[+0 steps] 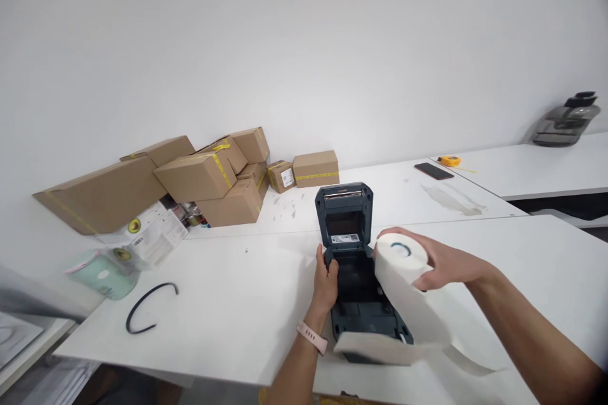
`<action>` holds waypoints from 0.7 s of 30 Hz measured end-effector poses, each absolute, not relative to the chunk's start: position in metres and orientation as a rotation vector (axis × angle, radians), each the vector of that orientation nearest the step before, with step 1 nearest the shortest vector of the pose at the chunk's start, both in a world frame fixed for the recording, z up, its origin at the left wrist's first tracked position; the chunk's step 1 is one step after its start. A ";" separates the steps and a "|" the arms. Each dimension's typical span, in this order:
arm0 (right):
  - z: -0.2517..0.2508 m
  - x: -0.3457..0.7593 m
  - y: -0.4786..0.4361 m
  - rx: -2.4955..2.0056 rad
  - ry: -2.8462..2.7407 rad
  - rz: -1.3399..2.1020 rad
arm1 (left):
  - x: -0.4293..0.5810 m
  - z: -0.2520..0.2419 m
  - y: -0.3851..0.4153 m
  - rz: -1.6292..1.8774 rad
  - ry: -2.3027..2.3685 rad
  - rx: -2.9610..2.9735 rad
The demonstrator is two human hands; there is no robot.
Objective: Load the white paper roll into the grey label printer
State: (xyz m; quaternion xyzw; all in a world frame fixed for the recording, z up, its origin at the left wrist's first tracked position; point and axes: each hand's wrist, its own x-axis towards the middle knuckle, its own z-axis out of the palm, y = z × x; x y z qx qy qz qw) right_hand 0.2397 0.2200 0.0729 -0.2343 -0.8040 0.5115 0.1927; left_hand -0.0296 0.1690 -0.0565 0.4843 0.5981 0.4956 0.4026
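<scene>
A dark label printer (360,310) stands on the white table with its lid (345,212) raised, baring the hollow inside. My left hand (326,278) grips the printer's left side near the hinge, thumb over the rim. At the printer's right edge, my right hand (437,259) is wrapped round a roll of white labels (401,256), its round end and core facing up. A loose strip of the label paper (422,323) hangs from the roll, and part of it curls across the printer's front, blurred.
Stacked cardboard boxes (194,177) stand at the back left. Before them lie a printed white box (161,237), a mint-green container (109,275) and a black curved band (134,310). A phone (434,170), a yellow tape measure (449,161) and a bottle (565,123) are at the back right.
</scene>
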 end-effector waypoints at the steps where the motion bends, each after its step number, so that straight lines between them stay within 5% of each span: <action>1: 0.068 0.251 0.221 -0.690 -2.174 1.451 | -0.029 -0.056 0.169 1.249 1.517 1.218; 10: -0.001 0.267 0.245 -1.215 -1.787 1.343 | -0.029 -0.057 0.168 1.236 1.528 1.195; 21: -0.056 0.236 0.259 -1.331 -1.805 1.240 | -0.030 -0.064 0.170 1.258 1.526 1.220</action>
